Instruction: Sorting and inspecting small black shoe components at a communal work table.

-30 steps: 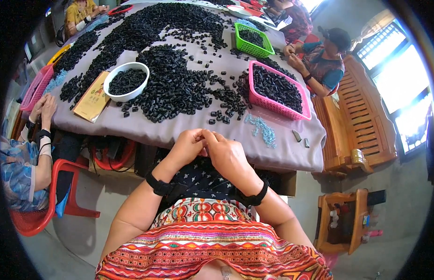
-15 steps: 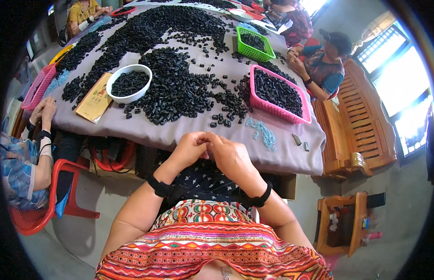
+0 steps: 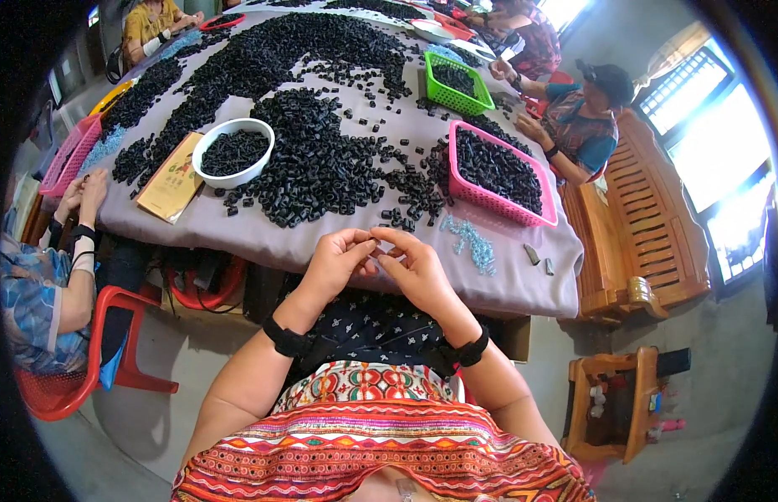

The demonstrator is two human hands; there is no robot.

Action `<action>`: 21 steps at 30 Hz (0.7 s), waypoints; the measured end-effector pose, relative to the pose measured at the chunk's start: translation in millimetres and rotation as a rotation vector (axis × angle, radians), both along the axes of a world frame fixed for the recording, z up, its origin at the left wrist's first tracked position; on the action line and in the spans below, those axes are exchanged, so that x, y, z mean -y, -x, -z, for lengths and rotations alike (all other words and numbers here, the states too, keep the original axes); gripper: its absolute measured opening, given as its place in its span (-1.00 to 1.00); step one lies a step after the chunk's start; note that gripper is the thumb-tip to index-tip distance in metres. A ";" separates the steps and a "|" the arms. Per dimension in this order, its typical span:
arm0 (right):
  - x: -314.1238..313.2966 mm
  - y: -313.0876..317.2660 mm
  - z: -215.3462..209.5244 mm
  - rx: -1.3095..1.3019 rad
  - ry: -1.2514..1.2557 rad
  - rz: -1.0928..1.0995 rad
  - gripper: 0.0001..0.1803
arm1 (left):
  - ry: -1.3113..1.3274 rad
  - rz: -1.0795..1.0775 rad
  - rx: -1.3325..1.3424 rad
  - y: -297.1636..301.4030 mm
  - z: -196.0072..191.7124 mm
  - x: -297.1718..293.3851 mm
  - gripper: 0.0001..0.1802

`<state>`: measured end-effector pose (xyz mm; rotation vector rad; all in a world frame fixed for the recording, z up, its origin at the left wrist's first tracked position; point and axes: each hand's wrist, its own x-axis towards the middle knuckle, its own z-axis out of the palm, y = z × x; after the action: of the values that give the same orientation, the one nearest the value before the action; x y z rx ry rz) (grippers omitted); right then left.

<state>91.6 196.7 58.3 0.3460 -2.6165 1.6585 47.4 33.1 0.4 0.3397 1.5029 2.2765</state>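
Note:
My left hand (image 3: 337, 261) and my right hand (image 3: 416, 269) meet just off the table's front edge, over my lap. Thumbs and forefingers of both are pinched together at one spot. A dark speck shows between the fingertips, too small and too covered to name. Right beyond them lies a big heap of short black tube-shaped pieces (image 3: 309, 159) on the grey tablecloth (image 3: 263, 243). Beside my right hand is a little pile of pale blue clear bits (image 3: 471, 244).
A pink basket (image 3: 510, 219) and a green basket (image 3: 460, 102) hold black pieces. Left stand a white bowl (image 3: 268, 163) and a yellow booklet (image 3: 173, 180). Two greenish pieces (image 3: 532, 254) lie near the right corner. Co-workers sit around, one on a red chair (image 3: 130, 335).
My right hand's fingers have opened out from a tighter clasp, and the fingertips now meet in a pinch. At right, a co-worker's hands have moved apart, one reaching farther over the table.

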 end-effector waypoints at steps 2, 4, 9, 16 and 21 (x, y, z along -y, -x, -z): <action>-6.5 4.9 5.3 0.011 0.068 -0.003 -0.63 | -0.028 -0.017 0.005 -0.6 -2.1 -0.4 -0.81; -10.7 8.6 12.2 0.039 0.214 -0.004 -0.66 | 0.000 0.027 -0.036 -2.4 -4.4 -1.9 -0.77; -14.3 4.7 13.7 0.075 0.366 -0.023 -0.68 | 0.012 0.044 -0.054 -8.2 -7.8 -5.4 -0.78; -14.4 -0.1 13.3 0.055 0.201 0.001 -0.67 | -0.016 0.015 -0.058 -6.5 -5.7 -3.8 -0.80; -1.4 -4.3 -3.2 -0.157 0.015 0.076 -0.63 | -0.006 0.012 -0.050 -3.4 -1.4 -3.0 -0.79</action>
<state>95.9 198.2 61.5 0.3555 -2.4701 1.5593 50.8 36.1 1.7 0.4096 1.5152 2.2792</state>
